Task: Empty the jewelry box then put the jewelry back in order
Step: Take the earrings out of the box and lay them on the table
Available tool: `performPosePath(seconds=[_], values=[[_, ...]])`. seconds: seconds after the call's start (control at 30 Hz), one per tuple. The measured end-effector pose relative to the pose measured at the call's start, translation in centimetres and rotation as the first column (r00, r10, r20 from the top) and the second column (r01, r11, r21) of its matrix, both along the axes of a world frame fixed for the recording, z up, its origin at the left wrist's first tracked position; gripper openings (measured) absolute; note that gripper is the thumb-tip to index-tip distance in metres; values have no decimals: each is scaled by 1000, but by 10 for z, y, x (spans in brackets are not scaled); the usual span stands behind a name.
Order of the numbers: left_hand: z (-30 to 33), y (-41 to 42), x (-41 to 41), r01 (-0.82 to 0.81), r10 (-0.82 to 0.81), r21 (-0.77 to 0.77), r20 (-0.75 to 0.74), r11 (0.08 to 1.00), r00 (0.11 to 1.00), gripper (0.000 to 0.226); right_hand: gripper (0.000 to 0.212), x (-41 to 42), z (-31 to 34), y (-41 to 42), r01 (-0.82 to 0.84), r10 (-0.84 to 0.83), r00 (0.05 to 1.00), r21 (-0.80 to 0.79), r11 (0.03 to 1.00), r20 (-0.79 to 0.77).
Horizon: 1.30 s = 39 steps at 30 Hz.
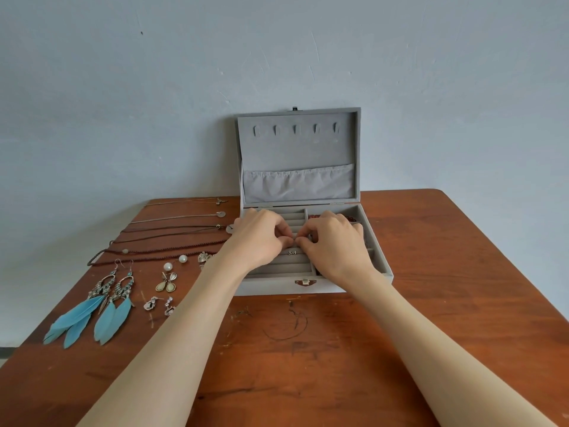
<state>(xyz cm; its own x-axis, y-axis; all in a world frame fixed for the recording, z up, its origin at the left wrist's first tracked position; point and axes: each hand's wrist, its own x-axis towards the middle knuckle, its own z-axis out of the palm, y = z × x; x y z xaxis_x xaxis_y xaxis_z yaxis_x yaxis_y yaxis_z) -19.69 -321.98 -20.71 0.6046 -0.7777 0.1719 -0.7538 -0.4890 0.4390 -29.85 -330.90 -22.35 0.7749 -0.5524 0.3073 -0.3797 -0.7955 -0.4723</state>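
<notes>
Table [431, 272]: wooden, carries everything.
Box [338, 286]: grey, lid up, at the back centre; light and soft-lined.
Necklaces [172, 232]: limp cords left of the box; lift by the pendant.
Earrings [92, 306]: feathered, fragile; take by the hooks.
Left hand [261, 235]: fingers curled over the ring rolls, seemingly pinching; what, I cannot tell.
Right hand [332, 241]: likewise, fingertips meeting the left's.
Ring [292, 252]: tiny, slippery, wedged in a slot.

Whatever the hands [295, 241] pinch hidden, box compartments [368, 241] partly covered
</notes>
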Motion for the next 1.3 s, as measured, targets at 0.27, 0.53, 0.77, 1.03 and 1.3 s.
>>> performPosePath(seconds=[0.27, 0.53, 0.77, 1.03, 1.3], values=[[12, 39, -7, 12, -10, -53, 43, 999, 999, 8, 13, -7, 1, 10, -21, 24, 984, -22, 1000, 175], [16, 123, 0, -118, 117, -81, -22, 990, 993, 15, 10, -1, 7, 76, -171, 171, 951, -23, 985, 258], [-12, 157, -2, -227, 227, 9, -20, 974, 974, 10, 5, 4, -7, 128, -104, 152, 971, -247, 963, 184], [-33, 146, 6, -284, 291, -117, 50, 952, 955, 3, 3, 17, -11, 129, -97, 117, 990, -232, 968, 74], [-36, 146, 7, -243, 256, -137, 93, 960, 962, 10, 4, 18, -17, 125, -85, 117, 988, -270, 959, 104]])
